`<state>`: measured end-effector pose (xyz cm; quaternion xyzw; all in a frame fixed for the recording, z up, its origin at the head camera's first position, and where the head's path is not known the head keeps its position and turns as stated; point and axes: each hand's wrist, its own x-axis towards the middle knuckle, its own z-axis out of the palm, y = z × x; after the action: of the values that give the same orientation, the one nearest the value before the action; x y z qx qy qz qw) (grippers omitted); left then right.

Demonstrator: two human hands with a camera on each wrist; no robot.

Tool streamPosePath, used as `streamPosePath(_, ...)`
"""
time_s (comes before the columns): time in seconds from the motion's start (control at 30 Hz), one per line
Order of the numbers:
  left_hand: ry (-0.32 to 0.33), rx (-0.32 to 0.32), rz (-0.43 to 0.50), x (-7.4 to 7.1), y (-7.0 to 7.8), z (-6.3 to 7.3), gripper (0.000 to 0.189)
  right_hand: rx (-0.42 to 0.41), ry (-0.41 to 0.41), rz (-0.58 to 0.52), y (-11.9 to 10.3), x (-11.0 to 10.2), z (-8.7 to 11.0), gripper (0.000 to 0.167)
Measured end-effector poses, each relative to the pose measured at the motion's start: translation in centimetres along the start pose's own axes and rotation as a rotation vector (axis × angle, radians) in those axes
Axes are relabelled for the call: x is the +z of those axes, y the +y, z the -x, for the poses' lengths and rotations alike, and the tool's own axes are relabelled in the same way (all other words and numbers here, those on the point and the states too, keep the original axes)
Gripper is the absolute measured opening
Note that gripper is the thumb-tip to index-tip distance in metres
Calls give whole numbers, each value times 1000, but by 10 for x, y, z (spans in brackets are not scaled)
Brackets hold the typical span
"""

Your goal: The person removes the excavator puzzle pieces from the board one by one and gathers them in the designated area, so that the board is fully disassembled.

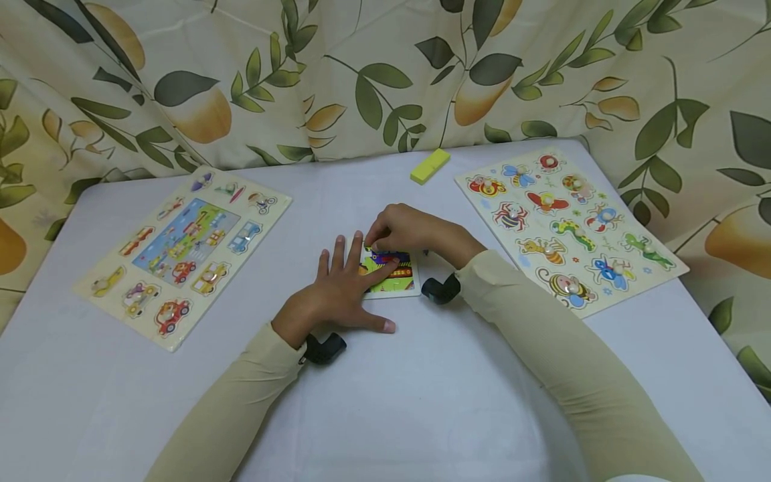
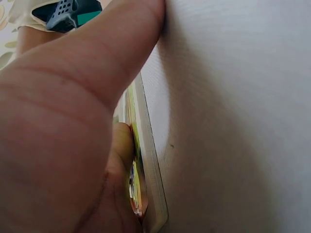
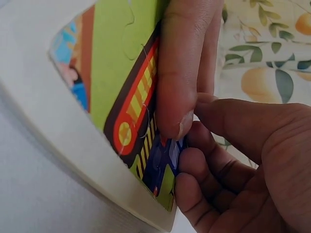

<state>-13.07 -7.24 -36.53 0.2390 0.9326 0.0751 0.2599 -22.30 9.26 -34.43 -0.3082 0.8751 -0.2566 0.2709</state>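
A small jigsaw puzzle (image 1: 391,286) in a white tray lies flat mid-table, partly hidden by both hands. Its picture, green with a red-and-yellow track and blue parts, shows closely in the right wrist view. My left hand (image 1: 340,288) lies with fingers spread, one straight finger resting across the puzzle and the thumb on the cloth. My right hand (image 1: 415,227) has its fingers curled at the far edge of the puzzle, thumb near the left fingertip. Whether it pinches a piece is hidden. In the left wrist view, the tray's edge (image 2: 155,189) runs beside the left hand.
At the left lies a vehicle peg puzzle board (image 1: 129,278); an insect peg puzzle board (image 1: 578,258) lies at the right. A yellow block (image 1: 430,166) sits at the back, near the leaf-patterned curtain (image 1: 373,67). White cloth (image 1: 421,402) covers the table.
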Motion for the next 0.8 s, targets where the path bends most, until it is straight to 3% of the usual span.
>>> streamPosePath(0.43,3,3,5,-1,0,0,104,-30,42,48,1,0,0,17)
streamPosePath(0.8,0,-8,17,-1,0,-1,106,-19,57,-1,1,0,2,18)
